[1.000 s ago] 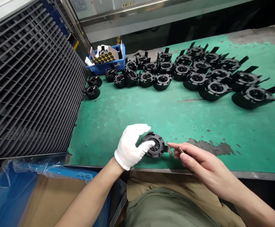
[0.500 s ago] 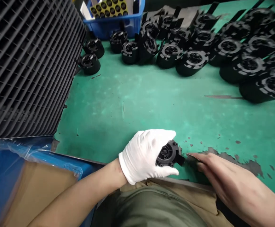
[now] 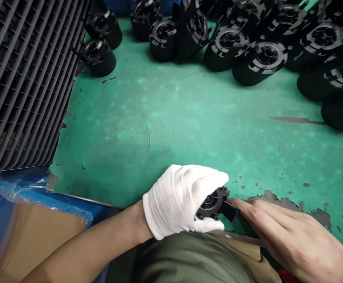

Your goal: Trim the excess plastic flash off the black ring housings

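Observation:
My left hand (image 3: 180,198), in a white glove, is wrapped round a round black plastic housing (image 3: 211,206) near the front edge of the table. The housing's ribbed round face is turned up, and a short flat tab sticks out on its right side; the glove covers its left part. My bare right hand (image 3: 289,232) pinches a thin, pointed metal tool (image 3: 231,204). The tool's tip reaches the housing's right rim by the tab. Most of the tool is hidden by my fingers, so its exact kind cannot be made out.
Several similar black housings (image 3: 259,61) stand along the back of the green table mat (image 3: 177,114). Two more housings (image 3: 99,57) stand at the left, beside a stack of black grids (image 3: 26,78). A plastic-lined blue bin (image 3: 71,206) holds cardboard at the lower left.
My right hand has moved left, bringing the metal tool's tip from beside the housing to its rim. My left hand keeps its grip. The view has tilted down and come closer.

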`<state>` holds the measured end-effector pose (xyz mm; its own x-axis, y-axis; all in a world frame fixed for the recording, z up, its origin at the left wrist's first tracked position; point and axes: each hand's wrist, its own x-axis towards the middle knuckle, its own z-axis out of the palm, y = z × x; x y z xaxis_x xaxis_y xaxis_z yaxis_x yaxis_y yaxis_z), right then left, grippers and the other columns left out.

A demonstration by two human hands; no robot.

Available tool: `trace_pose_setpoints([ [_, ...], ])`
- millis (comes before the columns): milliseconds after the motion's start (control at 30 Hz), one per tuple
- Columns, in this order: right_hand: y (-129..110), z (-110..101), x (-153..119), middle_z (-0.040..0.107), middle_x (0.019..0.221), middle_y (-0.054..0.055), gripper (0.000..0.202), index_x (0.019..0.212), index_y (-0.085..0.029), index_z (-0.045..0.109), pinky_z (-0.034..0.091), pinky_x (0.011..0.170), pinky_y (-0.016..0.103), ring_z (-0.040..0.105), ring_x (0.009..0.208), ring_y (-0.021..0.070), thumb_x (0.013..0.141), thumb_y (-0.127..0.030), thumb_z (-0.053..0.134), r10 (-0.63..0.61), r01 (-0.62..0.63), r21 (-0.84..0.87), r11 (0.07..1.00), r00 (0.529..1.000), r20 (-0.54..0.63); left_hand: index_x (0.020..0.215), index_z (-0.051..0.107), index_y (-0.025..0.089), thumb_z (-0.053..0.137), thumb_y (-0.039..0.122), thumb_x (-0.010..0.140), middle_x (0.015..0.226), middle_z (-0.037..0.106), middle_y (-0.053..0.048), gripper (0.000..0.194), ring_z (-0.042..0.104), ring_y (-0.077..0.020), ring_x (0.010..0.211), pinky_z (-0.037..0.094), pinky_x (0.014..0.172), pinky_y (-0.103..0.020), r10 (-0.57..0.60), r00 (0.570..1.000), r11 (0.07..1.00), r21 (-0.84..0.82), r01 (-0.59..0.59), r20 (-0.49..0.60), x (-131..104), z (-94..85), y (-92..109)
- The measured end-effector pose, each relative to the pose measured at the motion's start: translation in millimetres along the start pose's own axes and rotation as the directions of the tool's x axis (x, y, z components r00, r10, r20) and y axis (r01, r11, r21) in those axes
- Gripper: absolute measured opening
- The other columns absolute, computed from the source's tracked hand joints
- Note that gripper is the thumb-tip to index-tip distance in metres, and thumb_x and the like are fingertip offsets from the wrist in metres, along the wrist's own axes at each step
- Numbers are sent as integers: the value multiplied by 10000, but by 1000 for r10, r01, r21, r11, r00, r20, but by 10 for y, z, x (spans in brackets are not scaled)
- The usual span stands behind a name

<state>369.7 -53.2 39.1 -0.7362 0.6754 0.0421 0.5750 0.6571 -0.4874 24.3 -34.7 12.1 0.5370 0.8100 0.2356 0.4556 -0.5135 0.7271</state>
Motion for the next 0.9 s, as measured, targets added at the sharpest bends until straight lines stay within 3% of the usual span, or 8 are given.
trace_pose_setpoints([
  [133, -75, -60, 138, 813, 975, 28, 543, 1691, -199, 712, 626, 668, 331, 821, 778, 216, 1212, -57, 498, -59, 59, -56, 997, 998, -9, 1821, 673, 225, 825, 845, 1117, 1665, 894, -216, 950, 890, -425, 1533, 756, 1241, -534, -41, 998, 999, 19, 40, 52, -12, -4, 15],
  [333, -145, -181, 442, 844, 940, -4, 212, 1338, -302, 780, 619, 621, 279, 827, 724, 179, 1277, -196, 607, 60, -49, 152, 987, 996, -73, 1815, 687, 223, 807, 863, 1123, 1650, 900, -221, 950, 891, -423, 1520, 745, 1274, -547, -30, 999, 999, 39, 28, 40, -48, 16, -17],
  [500, -173, -165, 410, 931, 1053, -6, 232, 1447, -341, 798, 668, 684, 298, 889, 780, 199, 1304, -278, 627, 118, -108, 214, 971, 992, -33, 1802, 694, 210, 798, 848, 1133, 1632, 902, -220, 931, 897, -428, 1504, 749, 1287, -558, -12, 1000, 1000, 10, 12, 18, -26, 5, -21],
  [900, -240, -151, 426, 853, 934, -26, 210, 1369, -316, 778, 591, 594, 287, 840, 704, 170, 1357, -347, 571, 101, -93, 137, 986, 994, -49, 1797, 691, 186, 799, 829, 1147, 1632, 906, -229, 921, 900, -425, 1512, 757, 1294, -560, 10, 1000, 1000, -20, -10, 1, 1, 7, -16],
])
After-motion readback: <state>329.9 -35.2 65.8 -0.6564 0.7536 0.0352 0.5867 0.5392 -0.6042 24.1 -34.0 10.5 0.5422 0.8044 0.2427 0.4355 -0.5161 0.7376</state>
